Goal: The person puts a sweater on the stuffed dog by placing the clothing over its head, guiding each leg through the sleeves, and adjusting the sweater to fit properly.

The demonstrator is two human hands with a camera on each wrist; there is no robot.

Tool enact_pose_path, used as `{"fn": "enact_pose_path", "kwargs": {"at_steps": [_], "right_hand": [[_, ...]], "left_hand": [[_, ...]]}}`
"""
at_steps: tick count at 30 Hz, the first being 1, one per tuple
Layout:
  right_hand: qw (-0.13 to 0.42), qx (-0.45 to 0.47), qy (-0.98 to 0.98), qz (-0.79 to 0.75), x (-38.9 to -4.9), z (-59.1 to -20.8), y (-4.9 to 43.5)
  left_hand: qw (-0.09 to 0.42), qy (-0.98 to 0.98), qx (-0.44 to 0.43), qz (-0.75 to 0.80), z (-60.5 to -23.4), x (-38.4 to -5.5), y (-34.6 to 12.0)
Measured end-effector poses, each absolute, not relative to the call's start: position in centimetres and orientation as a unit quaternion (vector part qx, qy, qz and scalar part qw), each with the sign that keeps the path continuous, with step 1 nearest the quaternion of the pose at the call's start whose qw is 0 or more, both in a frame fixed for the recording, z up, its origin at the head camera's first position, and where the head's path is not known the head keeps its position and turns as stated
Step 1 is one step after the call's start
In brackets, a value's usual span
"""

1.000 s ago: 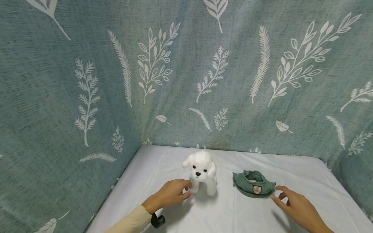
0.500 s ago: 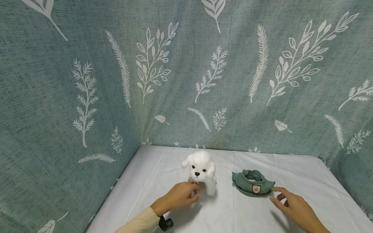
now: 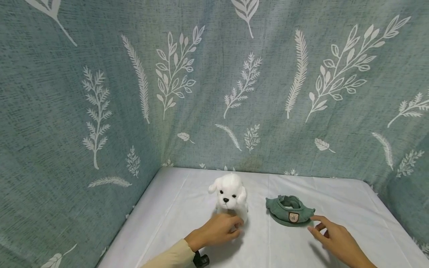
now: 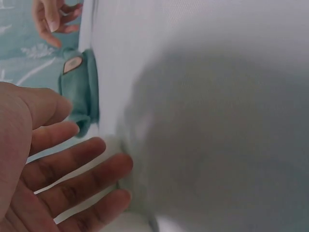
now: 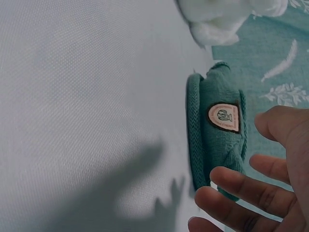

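Note:
A white plush dog (image 3: 230, 191) stands on the white-covered table, facing forward. My left hand (image 3: 219, 231) is in front of its legs and hides most of them; its fingers (image 4: 82, 180) are spread and slightly bent, holding nothing. Whether they touch the dog I cannot tell. To the dog's right lies a small green knitted garment (image 3: 278, 212) with a round opening on top and a pale patch (image 5: 224, 117) on its side. My right hand (image 3: 336, 238) is at the garment's right end, thumb and fingers apart and loosely bent. Contact with the cloth is unclear.
Behind and to the left, teal curtains (image 3: 201, 96) with white leaf prints enclose the white table cover (image 3: 161, 216). A black wrist camera (image 3: 202, 259) hangs under my left wrist.
My left hand has moved right, from beside the dog's leg to in front of its legs. The right hand, dog and garment have stayed nearly in place.

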State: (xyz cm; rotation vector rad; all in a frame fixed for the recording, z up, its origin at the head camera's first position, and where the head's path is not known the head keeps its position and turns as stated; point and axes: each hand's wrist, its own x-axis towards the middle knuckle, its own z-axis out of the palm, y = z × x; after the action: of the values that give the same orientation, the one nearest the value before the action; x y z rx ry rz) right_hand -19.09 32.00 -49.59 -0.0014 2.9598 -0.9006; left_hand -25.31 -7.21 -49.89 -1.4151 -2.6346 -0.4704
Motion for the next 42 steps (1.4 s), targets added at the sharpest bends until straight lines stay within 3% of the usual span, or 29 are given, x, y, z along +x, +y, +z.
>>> {"fn": "enact_pose_path", "kwargs": {"at_steps": [18,42], "right_hand": [[0.019,0.007,0.939,-0.343,-19.2,-50.1,31.8],[0.018,-0.012,0.913,-0.407,-20.2,-50.7,32.1]], "left_hand": [[0.073,-0.859,-0.484,-0.152,-50.5,-24.9,-3.2],[0.031,-0.87,-0.451,-0.195,-50.5,-26.6,1.3]]}}
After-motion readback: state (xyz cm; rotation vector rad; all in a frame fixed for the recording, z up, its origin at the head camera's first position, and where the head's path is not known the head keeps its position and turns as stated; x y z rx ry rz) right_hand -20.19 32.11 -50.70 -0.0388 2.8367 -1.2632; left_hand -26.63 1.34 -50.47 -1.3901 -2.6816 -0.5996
